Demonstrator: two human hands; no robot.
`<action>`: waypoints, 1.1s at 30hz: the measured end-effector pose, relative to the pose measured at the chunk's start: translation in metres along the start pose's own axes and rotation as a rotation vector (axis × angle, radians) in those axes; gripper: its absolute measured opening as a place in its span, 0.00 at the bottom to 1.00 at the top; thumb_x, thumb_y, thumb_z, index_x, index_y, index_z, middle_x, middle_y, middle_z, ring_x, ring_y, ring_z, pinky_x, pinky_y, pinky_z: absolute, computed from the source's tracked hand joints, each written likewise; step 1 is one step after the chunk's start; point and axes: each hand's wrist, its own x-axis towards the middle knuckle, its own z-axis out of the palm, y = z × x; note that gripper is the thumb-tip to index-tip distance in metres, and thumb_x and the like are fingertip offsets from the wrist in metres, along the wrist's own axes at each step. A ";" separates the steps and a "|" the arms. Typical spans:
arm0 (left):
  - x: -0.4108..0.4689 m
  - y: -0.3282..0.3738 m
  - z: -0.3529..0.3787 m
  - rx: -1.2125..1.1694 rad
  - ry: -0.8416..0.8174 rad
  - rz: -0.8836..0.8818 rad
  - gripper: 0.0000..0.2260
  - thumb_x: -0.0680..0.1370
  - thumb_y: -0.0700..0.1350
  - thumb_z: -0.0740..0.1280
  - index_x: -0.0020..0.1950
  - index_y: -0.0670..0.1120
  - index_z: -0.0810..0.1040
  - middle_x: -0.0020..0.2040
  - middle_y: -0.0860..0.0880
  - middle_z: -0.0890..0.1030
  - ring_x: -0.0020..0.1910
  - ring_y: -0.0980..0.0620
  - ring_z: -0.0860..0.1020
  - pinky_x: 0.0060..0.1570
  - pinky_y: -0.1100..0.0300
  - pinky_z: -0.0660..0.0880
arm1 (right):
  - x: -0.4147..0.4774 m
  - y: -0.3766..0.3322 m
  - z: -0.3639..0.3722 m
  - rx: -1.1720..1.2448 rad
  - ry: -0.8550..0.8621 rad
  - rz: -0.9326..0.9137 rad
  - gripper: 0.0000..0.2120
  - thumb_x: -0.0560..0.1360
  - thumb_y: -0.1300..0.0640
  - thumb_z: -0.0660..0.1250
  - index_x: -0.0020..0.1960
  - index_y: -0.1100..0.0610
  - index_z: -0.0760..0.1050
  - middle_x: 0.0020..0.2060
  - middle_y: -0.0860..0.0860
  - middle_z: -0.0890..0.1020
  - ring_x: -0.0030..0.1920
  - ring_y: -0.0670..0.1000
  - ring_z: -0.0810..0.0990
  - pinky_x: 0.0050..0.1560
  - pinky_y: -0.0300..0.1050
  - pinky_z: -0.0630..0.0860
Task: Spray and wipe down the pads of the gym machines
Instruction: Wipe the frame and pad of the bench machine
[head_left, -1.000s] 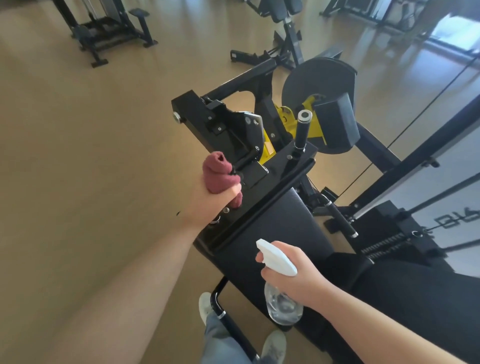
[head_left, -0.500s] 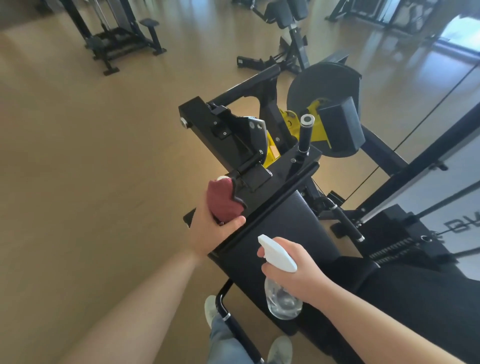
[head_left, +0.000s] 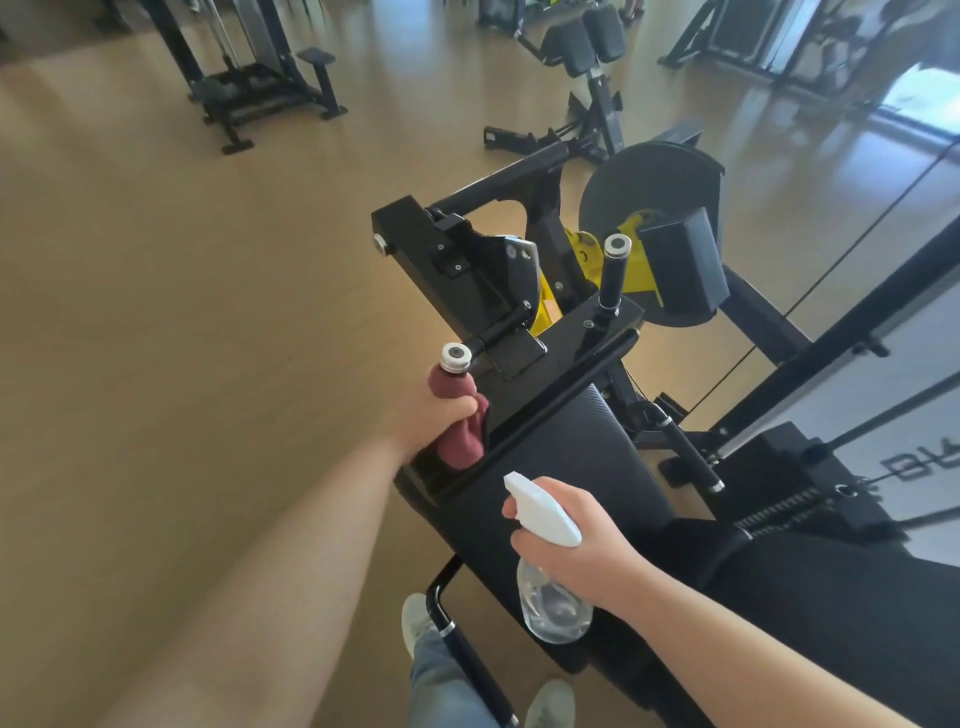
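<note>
The left hand (head_left: 434, 415) curls round a crumpled maroon cloth (head_left: 461, 451), wrapping it about the black, silver-capped handle post (head_left: 456, 358) at the left edge of the black textured machine pad (head_left: 566, 452). The right hand (head_left: 584, 543) grips a clear plastic spray bottle with a white trigger head (head_left: 550, 610) above the pad's near end.

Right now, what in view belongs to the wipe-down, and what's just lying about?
In the job: left hand gripping maroon cloth round a capped handle; right hand holding spray bottle; black pad.
Just about: rack machine, padded bench, both far across the floor.
</note>
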 end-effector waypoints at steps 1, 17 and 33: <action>0.005 -0.004 -0.011 -0.051 -0.156 -0.004 0.05 0.68 0.43 0.71 0.43 0.48 0.81 0.44 0.47 0.85 0.48 0.47 0.82 0.57 0.50 0.79 | -0.002 0.001 0.001 -0.003 -0.004 0.006 0.10 0.70 0.56 0.73 0.49 0.45 0.80 0.46 0.45 0.83 0.50 0.50 0.82 0.51 0.55 0.84; 0.024 -0.014 -0.003 -0.144 -0.293 0.216 0.14 0.71 0.35 0.71 0.32 0.44 0.67 0.28 0.53 0.71 0.31 0.54 0.71 0.39 0.62 0.70 | 0.044 -0.014 0.008 0.107 0.083 0.042 0.10 0.68 0.57 0.72 0.48 0.47 0.82 0.46 0.51 0.84 0.47 0.53 0.83 0.48 0.54 0.82; 0.077 0.088 -0.041 -0.531 -0.551 0.255 0.12 0.78 0.57 0.66 0.41 0.51 0.81 0.36 0.50 0.77 0.35 0.53 0.77 0.42 0.56 0.75 | 0.109 -0.045 0.001 0.217 0.357 0.012 0.09 0.70 0.60 0.73 0.47 0.49 0.81 0.42 0.53 0.83 0.46 0.58 0.83 0.46 0.58 0.81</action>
